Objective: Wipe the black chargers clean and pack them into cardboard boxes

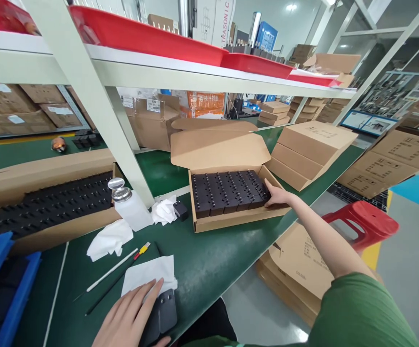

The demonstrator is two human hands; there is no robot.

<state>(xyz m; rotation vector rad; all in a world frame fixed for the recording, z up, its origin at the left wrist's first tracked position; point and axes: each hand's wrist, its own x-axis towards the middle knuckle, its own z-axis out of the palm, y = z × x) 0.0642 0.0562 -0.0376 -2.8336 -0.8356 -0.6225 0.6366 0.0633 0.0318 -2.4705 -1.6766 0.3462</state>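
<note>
Listing from your hands outward: two, bare, set well apart, neither touching the other.

Left hand point(130, 315): low, at the near edge of the worktop point(216, 258), palm down over a pair of dark units point(167, 311), fingers close together and reaching onto a white paper point(148, 274). Whether it grips the units, you cannot tell; the palm hides them in part.

Right hand point(278, 195): arm stretched forward, fingers at the right-hand end of an open carton point(227, 223), against the outermost black blocks point(227, 193). Whether it closes on one, you cannot tell.

Key relation: the carton lies ahead and to the right of your left hand, long axis running roughly left to right across your view. Your right hand is the nearer, already at its short end; your left is well apart from it, with bare worktop between.

Beside the left hand: one white stick point(111, 271); one black stick point(115, 284), yellow and red at its tip; one crumpled tissue point(110, 238).

Left of the carton: one white bottle point(133, 212), metal-capped; one small black piece point(181, 210).

Right of the carton: stacked closed boxes point(307, 154).
</note>
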